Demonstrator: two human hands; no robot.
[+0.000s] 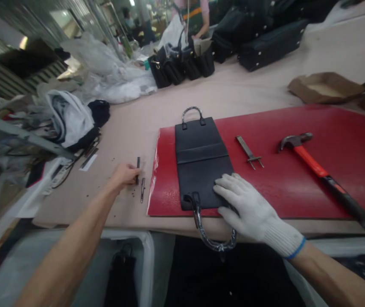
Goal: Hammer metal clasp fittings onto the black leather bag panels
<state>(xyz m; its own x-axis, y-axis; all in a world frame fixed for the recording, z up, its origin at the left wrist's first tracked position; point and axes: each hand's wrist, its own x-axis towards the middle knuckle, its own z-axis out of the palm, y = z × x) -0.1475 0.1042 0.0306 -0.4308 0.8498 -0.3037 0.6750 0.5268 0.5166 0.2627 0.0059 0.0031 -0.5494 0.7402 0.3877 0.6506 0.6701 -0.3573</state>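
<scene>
A flat black handbag (200, 160) lies on a red mat (297, 170), one wrapped handle at its far end and one hanging over the table's near edge. My right hand (249, 204), in a white knit glove, rests palm down on the bag's near right corner. My bare left hand (125, 175) is out on the table left of the mat, its fingers closed on a short black metal rod (138, 169). A second thin metal piece (142, 189) lies just beside it.
A forked metal tool (249, 152) and a red-handled hammer (319, 170) lie on the mat to the right. Finished black bags (182, 64) stand at the far end, where another person works. Cardboard pieces (326, 87) sit far right, plastic wrap and cloth (73, 119) at left.
</scene>
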